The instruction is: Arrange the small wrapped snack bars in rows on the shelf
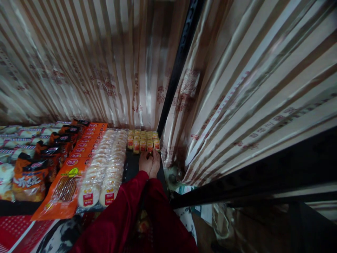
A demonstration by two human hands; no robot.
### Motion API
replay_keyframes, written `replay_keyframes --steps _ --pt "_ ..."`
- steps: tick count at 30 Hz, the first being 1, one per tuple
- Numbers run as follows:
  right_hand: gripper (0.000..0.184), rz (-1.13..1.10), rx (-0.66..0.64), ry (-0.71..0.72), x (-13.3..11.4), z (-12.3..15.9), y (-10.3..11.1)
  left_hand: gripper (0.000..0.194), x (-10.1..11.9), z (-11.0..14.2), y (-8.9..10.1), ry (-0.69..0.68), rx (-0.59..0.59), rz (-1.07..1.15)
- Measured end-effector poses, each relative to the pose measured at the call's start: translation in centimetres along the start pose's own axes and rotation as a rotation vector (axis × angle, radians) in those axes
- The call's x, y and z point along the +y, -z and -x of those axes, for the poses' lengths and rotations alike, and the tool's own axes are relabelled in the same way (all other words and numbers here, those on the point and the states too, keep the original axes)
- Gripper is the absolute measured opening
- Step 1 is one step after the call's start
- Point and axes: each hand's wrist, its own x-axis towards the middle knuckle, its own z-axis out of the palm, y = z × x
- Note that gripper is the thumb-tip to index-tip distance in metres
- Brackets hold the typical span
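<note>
Both my arms, in red sleeves, reach to the back of a dark shelf (131,168). My left hand (145,162) is curled into a loose fist just in front of a block of small yellow snack packets (142,140). What its fingers hold, if anything, is hidden. My right hand (156,162) lies against the left one, with its fingers pressed together on the front row of those packets. The packets stand in rows in the shelf's back right corner.
Left of the hands lie two rows of round rice crackers (105,168), then orange flat packs (71,182), dark orange bags (31,179) and pale bags (7,147). A striped shiny curtain (250,88) hangs behind and to the right. A black post (179,63) stands in the corner.
</note>
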Motion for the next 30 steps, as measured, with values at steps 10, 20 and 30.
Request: replay_keyframes --steps 10,20,30 --pt "0.054 0.005 0.072 0.018 0.8 -0.1 -0.4 0.035 1.7 0.4 0.7 0.065 -0.035 -0.007" --pt "0.051 0.027 0.092 0.009 1.0 -0.2 -0.7 0.037 1.6 0.3 0.6 0.047 -0.024 -0.016" --pt "0.055 0.069 -0.019 -0.034 1.0 -0.5 -0.7 0.036 0.9 0.0 0.4 0.032 -0.011 -0.029"
